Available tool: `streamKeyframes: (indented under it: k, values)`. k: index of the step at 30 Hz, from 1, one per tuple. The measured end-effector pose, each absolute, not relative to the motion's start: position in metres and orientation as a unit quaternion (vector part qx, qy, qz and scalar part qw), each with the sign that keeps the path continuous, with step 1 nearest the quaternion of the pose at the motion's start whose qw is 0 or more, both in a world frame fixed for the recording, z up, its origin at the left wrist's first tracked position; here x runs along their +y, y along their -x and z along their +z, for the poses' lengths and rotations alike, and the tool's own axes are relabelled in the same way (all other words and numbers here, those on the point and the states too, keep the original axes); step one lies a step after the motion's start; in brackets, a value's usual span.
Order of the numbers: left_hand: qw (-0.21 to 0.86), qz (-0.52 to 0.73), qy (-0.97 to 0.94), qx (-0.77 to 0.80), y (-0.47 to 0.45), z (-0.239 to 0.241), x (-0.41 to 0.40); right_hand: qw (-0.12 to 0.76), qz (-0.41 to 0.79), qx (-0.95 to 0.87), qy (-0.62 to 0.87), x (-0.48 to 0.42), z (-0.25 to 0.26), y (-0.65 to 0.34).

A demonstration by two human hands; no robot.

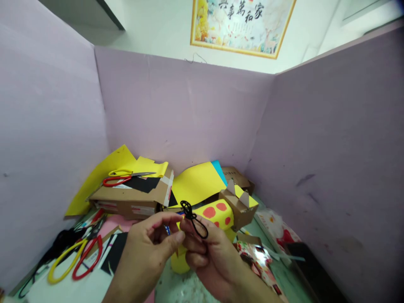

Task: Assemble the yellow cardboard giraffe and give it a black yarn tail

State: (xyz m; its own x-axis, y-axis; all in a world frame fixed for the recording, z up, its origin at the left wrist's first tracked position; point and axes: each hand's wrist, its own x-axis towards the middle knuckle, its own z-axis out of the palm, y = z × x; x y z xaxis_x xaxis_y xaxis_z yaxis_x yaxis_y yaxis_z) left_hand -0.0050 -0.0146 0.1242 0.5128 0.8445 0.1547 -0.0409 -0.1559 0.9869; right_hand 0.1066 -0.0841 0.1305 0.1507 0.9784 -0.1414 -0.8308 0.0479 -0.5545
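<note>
A thin black cord (187, 207), looped and bunched in a knot-like tangle, sticks up from the fingers of my right hand (214, 256). One larger loop of it hangs over that hand's index finger. My left hand (151, 240) is close against the right, its fingers curled and its fingertips meeting the right fingers just below the cord; whether it grips a cord end is hidden. Directly behind my hands is a yellow paper-covered shape with red spots (217, 212), partly covered by them.
On the left lie scissors with yellow and red handles (86, 259); a second pair (126, 179) rests on a cardboard box (126, 198). Yellow sheets (198, 181) lean behind. To the right are a small open carton (241, 210) and a dark tray-like object (311, 269). Lilac panels (183, 109) enclose three sides.
</note>
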Motion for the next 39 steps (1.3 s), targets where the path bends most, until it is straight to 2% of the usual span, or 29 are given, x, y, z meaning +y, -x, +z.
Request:
streamKeyframes:
  k: [8, 13, 21, 29, 39]
  values:
    - [0.625, 0.379, -0.617, 0.293, 0.006, 0.128, -0.015, 0.733, 0.491, -0.238, 0.406, -0.086, 0.121, -0.102]
    - [0.641, 0.377, -0.581, 0.331, 0.004, 0.134, -0.021, 0.733, 0.467, -0.242, 0.431, -0.082, 0.115, -0.104]
    - [0.663, 0.339, -0.6, 0.292, 0.002, 0.126, -0.015, 0.718, 0.447, -0.243, 0.475, -0.084, 0.123, -0.096]
    - [0.736, 0.388, -0.486, 0.266, 0.001, 0.137, -0.022, 0.71, 0.393, -0.317, 0.491, -0.085, 0.122, -0.092]
    - [0.715, 0.419, -0.481, 0.286, 0.009, 0.143, -0.013, 0.706, 0.379, -0.306, 0.515, -0.086, 0.123, -0.098]
